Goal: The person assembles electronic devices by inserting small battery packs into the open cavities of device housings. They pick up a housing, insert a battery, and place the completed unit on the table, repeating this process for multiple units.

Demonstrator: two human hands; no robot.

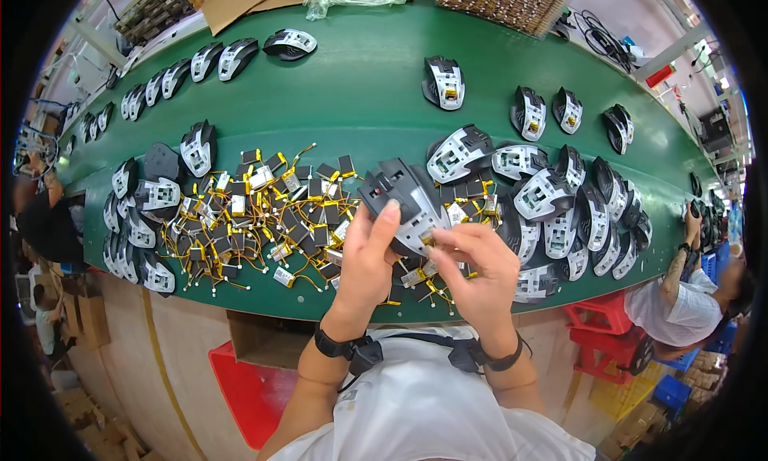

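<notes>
Tilted above the near part of the bench is a black and grey computer mouse (410,195) with an open underside. My left hand (366,263) grips it, the thumb lying on its black face. The fingers of my right hand (482,263) are pinched together at the mouse's lower end, where a small yellowish bit shows; what exactly they hold is hidden. Beneath and left of my hands spreads a heap of small flat batteries (260,213) with yellow tape and thin wires. More of them lie behind my right hand.
Opened mice are piled at right (544,195) and left (158,195). Others stand spaced along the green belt (352,77), some with yellow-taped batteries inside. Behind it are cardboard (230,7) and a crate (504,3). A red bin (248,393) sits below. A co-worker (680,305) is at right.
</notes>
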